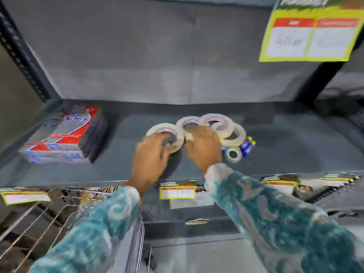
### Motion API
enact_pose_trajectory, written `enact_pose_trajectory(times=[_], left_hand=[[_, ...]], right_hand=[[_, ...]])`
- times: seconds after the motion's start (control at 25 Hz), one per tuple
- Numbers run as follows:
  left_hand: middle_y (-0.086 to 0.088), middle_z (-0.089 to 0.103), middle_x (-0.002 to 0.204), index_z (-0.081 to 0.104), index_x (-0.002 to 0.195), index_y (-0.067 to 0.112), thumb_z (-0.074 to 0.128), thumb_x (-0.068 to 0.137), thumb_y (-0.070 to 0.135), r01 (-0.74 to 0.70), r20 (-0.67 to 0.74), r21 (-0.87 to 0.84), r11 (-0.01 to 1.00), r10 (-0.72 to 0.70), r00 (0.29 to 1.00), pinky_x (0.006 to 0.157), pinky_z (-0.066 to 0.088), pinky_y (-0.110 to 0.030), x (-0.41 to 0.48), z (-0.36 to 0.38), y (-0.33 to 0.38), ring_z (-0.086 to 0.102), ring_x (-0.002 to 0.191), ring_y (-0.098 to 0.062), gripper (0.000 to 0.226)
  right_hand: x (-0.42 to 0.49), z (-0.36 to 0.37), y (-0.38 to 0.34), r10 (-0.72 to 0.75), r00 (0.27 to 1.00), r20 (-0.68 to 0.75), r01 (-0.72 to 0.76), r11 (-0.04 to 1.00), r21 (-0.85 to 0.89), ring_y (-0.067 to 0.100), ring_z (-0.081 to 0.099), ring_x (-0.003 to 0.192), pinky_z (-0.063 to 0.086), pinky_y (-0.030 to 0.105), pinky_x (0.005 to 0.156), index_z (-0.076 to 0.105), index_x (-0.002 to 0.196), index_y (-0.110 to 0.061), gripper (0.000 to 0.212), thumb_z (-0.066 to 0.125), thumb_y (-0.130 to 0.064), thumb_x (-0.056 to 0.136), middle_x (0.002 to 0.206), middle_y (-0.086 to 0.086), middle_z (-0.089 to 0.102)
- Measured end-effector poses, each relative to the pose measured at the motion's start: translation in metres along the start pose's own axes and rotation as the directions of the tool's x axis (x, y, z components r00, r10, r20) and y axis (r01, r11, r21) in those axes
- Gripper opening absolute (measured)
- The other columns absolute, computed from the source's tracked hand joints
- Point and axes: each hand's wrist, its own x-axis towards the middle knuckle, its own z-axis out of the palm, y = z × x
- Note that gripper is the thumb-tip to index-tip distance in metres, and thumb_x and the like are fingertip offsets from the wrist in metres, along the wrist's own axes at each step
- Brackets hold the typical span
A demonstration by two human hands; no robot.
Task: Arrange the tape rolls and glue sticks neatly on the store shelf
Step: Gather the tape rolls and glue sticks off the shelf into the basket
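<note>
Several cream tape rolls lie bunched in the middle of the dark shelf (285,138). My left hand (151,154) grips the leftmost tape roll (167,129), fingers through its core. My right hand (202,146) rests on a second tape roll (187,121) beside it; the blur hides how firmly it holds. More tape rolls (232,133) overlap to the right. A small clear tape roll (233,154) stands by blue glue sticks (248,145), partly hidden behind it.
A stack of red and silver boxes (65,138) sits at the shelf's left. A yellow price sign (313,32) hangs top right. Price tags (177,190) line the shelf's front edge. A wire basket (49,217) is at lower left.
</note>
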Motion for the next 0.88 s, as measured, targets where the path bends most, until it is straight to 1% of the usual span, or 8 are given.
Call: enact_pose_trajectory(times=[0.04, 0.12, 0.24, 0.36, 0.44, 0.6, 0.76, 0.88], left_hand=[[-0.017, 0.068, 0.105, 0.061, 0.110, 0.014, 0.055, 0.083, 0.012, -0.076, 0.108, -0.011, 0.997, 0.077, 0.991, 0.079, 0.048, -0.042, 0.005, 0.010, 0.020, 0.061, 0.095, -0.036, 0.028], [-0.015, 0.069, 0.106, 0.060, 0.115, 0.017, 0.054, 0.083, 0.012, -0.082, 0.325, -0.149, 0.985, 0.127, 0.937, 0.078, 0.047, -0.041, 0.028, 0.039, 0.077, 0.060, 0.098, -0.035, 0.033], [-0.015, 0.070, 0.105, 0.059, 0.115, 0.019, 0.056, 0.081, 0.013, -0.166, 0.427, -0.193, 0.967, 0.235, 0.873, 0.080, 0.046, -0.040, 0.046, 0.076, 0.110, 0.060, 0.100, -0.034, 0.034], [-0.014, 0.072, 0.102, 0.064, 0.109, 0.018, 0.057, 0.078, 0.008, -0.236, 0.456, -0.190, 0.953, 0.299, 0.838, 0.083, 0.050, -0.040, 0.050, 0.091, 0.117, 0.063, 0.098, -0.033, 0.032], [-0.017, 0.073, 0.095, 0.067, 0.102, 0.011, 0.060, 0.075, 0.003, -0.205, 0.421, -0.232, 0.951, 0.289, 0.860, 0.078, 0.052, -0.041, 0.055, 0.094, 0.118, 0.065, 0.091, -0.035, 0.029], [-0.016, 0.071, 0.103, 0.065, 0.106, 0.009, 0.060, 0.078, 0.005, -0.236, 0.456, -0.224, 0.946, 0.315, 0.832, 0.082, 0.050, -0.039, 0.057, 0.094, 0.114, 0.063, 0.097, -0.034, 0.029], [-0.015, 0.067, 0.114, 0.061, 0.114, 0.013, 0.058, 0.084, 0.008, -0.051, 0.567, -0.236, 0.971, 0.180, 0.804, 0.087, 0.049, -0.041, 0.058, 0.086, 0.098, 0.059, 0.106, -0.034, 0.030], [-0.015, 0.066, 0.117, 0.058, 0.119, 0.018, 0.053, 0.089, 0.013, 0.000, 0.638, -0.104, 0.995, 0.066, 0.767, 0.089, 0.049, -0.039, 0.056, 0.066, 0.084, 0.059, 0.107, -0.035, 0.031]], right_hand=[[-0.005, -0.005, 0.033, 0.145, 0.989, -0.009, -0.145, 0.987, -0.070, 0.034, 0.056, 0.110, 0.043, 0.043, 0.091, 0.061, 0.114, -0.009, 0.034, 0.058, -0.022, 0.082, 0.116, 0.015, 0.065], [-0.017, -0.013, 0.081, 0.353, 0.934, -0.057, -0.357, 0.927, -0.114, 0.034, 0.052, 0.112, 0.040, 0.043, 0.091, 0.058, 0.113, -0.009, 0.047, 0.065, -0.032, 0.073, 0.116, 0.014, 0.063], [-0.025, -0.014, 0.108, 0.495, 0.869, -0.033, -0.495, 0.861, -0.122, 0.035, 0.051, 0.111, 0.041, 0.043, 0.086, 0.058, 0.107, -0.007, 0.056, 0.070, -0.039, 0.063, 0.108, 0.015, 0.065], [-0.032, -0.007, 0.122, 0.416, 0.909, -0.006, -0.408, 0.889, -0.205, 0.033, 0.050, 0.109, 0.039, 0.041, 0.084, 0.058, 0.103, -0.008, 0.049, 0.064, -0.040, 0.067, 0.104, 0.014, 0.066], [-0.033, -0.006, 0.128, 0.346, 0.938, 0.004, -0.337, 0.917, -0.214, 0.034, 0.050, 0.110, 0.038, 0.041, 0.083, 0.059, 0.104, -0.009, 0.044, 0.062, -0.040, 0.073, 0.104, 0.013, 0.068], [-0.044, -0.007, 0.128, 0.123, 0.991, -0.051, -0.130, 0.976, -0.175, 0.038, 0.061, 0.100, 0.047, 0.044, 0.075, 0.069, 0.092, -0.007, 0.039, 0.076, -0.033, 0.063, 0.087, 0.011, 0.074], [-0.051, -0.008, 0.125, 0.066, 0.997, 0.032, -0.060, 0.982, -0.177, 0.037, 0.062, 0.103, 0.047, 0.045, 0.076, 0.069, 0.096, -0.006, 0.041, 0.078, -0.029, 0.064, 0.087, 0.009, 0.075], [-0.048, -0.017, 0.109, 0.041, 0.999, 0.005, -0.039, 0.979, -0.202, 0.040, 0.066, 0.089, 0.051, 0.047, 0.071, 0.070, 0.092, -0.002, 0.048, 0.088, -0.027, 0.056, 0.079, 0.017, 0.072]])
